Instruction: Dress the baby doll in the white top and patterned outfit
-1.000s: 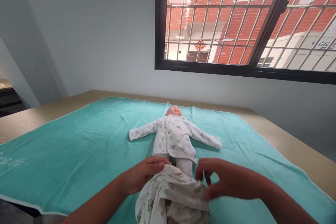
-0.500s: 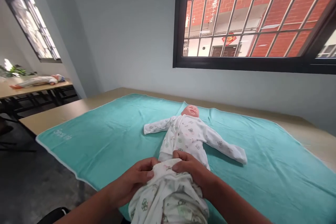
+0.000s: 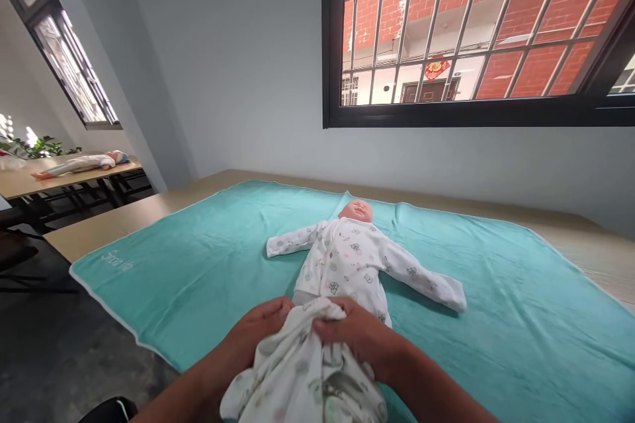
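Sideways, I have teal cloth (image 3: 198,258) stretching well past the clothed doll (image 3: 347,254) toward the tabletop's (image 3: 82,232) left edge. My left hand (image 3: 262,330) and right hand (image 3: 362,337) pinch the bunched garment (image 3: 300,380), closer together than a second ago.
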`<state>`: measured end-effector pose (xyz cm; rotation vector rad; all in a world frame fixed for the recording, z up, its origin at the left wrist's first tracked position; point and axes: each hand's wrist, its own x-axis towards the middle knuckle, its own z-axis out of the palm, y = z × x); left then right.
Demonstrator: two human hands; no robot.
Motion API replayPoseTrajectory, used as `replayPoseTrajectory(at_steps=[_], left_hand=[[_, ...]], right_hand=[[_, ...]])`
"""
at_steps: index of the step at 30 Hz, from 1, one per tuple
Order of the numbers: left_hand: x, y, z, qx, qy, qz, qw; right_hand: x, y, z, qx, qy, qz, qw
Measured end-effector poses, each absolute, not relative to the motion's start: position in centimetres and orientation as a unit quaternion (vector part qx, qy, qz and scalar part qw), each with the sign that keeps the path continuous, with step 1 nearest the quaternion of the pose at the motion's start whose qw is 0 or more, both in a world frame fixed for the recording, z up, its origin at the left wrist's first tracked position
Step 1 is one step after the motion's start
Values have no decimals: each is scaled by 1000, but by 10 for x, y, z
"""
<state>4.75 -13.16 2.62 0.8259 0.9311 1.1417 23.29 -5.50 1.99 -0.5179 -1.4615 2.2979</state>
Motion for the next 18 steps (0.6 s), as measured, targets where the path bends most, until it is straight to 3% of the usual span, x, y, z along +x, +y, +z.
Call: replayPoseTrajectory(at_steps=[2,6,12,18], left_hand=[[45,-140,32,446,410,452,655],[50,-147,38,491,411,409,650],[56,-134,30,312,395,570,649],[52,-137,31,265,329,561,712]], right_hand=[[229,-55,17,-197,-492,815,236],[228,-55,20,-215,-555,765,244],[239,-51,28,-173,-671,719,55],[229,-53,16,-168,-542,799,197]])
